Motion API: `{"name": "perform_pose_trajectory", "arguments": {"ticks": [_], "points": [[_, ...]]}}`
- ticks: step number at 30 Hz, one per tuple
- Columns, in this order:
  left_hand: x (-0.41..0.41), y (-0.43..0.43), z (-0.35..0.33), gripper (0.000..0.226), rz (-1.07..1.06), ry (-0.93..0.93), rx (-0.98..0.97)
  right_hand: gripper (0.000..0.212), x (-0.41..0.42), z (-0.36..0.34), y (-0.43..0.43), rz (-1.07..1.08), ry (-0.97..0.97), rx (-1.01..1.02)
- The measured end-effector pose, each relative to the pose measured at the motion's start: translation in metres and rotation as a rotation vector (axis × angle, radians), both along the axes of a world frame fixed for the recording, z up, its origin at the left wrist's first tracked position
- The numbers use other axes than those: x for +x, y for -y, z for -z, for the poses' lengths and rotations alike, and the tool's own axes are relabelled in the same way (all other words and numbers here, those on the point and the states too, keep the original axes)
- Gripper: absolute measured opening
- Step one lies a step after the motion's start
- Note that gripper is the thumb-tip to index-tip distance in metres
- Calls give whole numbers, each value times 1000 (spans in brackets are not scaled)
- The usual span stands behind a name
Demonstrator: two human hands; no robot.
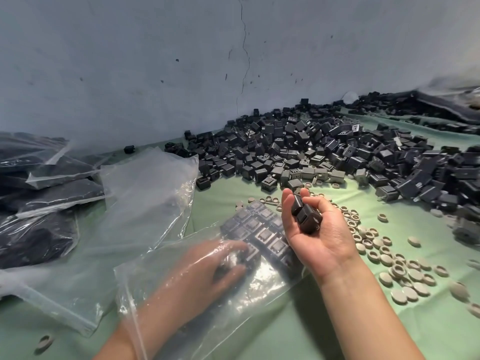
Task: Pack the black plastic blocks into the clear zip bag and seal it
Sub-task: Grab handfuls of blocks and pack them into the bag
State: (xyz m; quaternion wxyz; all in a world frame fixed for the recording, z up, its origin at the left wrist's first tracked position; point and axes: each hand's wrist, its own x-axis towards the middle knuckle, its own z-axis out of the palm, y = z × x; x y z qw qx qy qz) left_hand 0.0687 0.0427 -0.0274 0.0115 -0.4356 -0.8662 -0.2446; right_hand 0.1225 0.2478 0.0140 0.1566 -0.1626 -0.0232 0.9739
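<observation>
Black plastic blocks lie heaped in a broad loose pile along the far right of the green cloth, running back to the cracked grey-blue wall. More of them sit in flat, tidy rows inside the clear zip bag, which lies near the middle of the scene with its open mouth and zip strip towards the near left. The left hand is thrust into this bag through the mouth, wrist and forearm covered by the film. Its fingers and thumb are bent round a dark block at the near edge of the rows, though the shiny plastic blurs the grip. The right hand hangs above the bag's right side, palm up, with the thumb standing straight and the fingers curled loosely round a small cluster of blocks resting on the palm. Grey round caps, some ring-shaped and some solid, are scattered over the cloth to the right of that hand and towards the near right. To the left of the zip bag lie crumpled empty clear bags, one overlapping the other. Farther left, filled bags of dark parts are stacked at the scene's edge.
</observation>
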Motion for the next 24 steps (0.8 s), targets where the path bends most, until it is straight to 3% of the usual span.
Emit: {"name": "perform_pose_trajectory", "arguments": {"ticks": [2,7,11,14,21,24], "points": [[-3,-4,3,35,-12,0,15,46,-1,0,-1,1,8,0],[-9,-9,19,23,-45,50,83,35,-3,0,-4,-12,-16,3],[-8,-10,19,34,-39,85,91,30,-3,-1,-4,-17,-26,16],[-9,-7,22,37,-65,-17,61,27,-3,-1,-2,-26,-23,28],[-5,-8,20,19,-105,14,103,34,-2,1,-2,-33,-7,44],[-7,-8,21,27,-110,44,86,39,-2,2,-3,-26,-6,36]]}}
